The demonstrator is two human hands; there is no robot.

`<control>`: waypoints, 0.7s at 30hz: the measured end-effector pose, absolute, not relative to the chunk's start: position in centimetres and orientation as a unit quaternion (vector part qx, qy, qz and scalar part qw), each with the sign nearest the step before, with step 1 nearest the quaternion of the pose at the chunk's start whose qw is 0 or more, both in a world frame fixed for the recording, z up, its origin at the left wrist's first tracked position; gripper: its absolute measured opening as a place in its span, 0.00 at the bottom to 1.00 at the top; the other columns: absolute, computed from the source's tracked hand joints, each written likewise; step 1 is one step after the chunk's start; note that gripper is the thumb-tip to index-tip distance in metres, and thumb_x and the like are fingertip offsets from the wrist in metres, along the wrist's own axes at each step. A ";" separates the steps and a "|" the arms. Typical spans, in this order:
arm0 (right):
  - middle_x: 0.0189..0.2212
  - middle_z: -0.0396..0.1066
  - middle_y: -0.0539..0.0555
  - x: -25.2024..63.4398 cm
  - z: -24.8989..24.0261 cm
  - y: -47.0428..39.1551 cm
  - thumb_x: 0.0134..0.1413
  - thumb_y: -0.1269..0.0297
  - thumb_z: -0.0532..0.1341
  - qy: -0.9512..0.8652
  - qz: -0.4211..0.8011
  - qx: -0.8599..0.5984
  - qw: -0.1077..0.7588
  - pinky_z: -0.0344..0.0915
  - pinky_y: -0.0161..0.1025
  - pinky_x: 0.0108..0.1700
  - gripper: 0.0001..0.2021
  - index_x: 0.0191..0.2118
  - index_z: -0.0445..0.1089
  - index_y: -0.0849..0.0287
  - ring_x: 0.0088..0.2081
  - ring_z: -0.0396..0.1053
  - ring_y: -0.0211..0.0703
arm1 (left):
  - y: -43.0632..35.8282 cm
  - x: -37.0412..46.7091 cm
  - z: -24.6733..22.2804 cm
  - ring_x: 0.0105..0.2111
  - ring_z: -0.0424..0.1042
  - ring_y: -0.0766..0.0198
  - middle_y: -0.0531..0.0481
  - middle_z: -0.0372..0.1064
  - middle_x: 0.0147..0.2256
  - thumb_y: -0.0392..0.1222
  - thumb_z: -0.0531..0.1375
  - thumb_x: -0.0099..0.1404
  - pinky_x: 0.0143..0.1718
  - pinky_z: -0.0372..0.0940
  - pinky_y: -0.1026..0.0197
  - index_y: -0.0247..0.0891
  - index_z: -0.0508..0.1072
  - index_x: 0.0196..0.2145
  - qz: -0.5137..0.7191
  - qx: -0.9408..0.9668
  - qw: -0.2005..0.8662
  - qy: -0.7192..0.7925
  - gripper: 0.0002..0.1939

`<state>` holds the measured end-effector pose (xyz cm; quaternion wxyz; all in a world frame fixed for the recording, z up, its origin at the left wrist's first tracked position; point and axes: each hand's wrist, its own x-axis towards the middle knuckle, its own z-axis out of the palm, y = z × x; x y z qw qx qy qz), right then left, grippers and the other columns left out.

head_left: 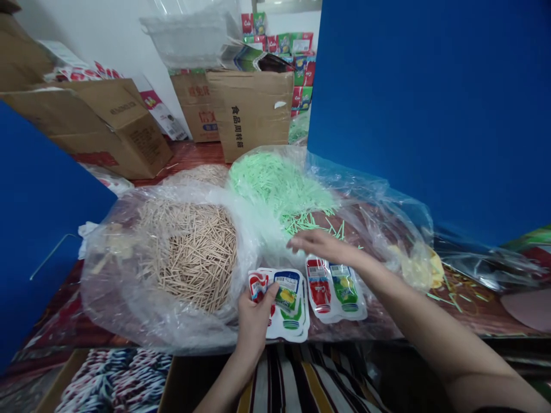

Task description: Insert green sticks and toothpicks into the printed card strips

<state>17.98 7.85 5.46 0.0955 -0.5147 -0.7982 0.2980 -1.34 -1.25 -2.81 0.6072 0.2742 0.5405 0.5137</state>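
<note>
Two plastic bags (248,215) of brown and green sticks (269,178)

And there's the white wall (103,34) far beyond the left hand (253,312), 1 blue panel (38,229) off to its left, a 2nd blue panel (413,103) beyond the right hand (316,244), reddish-brown tabletop (189,152) under both

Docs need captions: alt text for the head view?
A person's left hand grips flat red-and-green printed packs, while the right hand extends beside pale green sticks. A similar pack lies to the right and a pile of tan sticks to the left; cardboard boxes stand behind.
</note>
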 end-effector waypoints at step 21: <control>0.25 0.67 0.50 15.2 3.0 2.2 0.57 0.52 0.57 -0.763 0.363 -0.451 0.286 0.57 0.32 0.32 0.17 0.29 0.69 0.63 0.29 0.65 0.37 | -0.3 -1.6 -0.8 0.26 0.73 0.62 0.50 0.75 0.25 0.46 0.70 0.46 0.30 0.69 0.63 0.32 0.76 0.30 0.458 0.365 0.624 0.517 0.16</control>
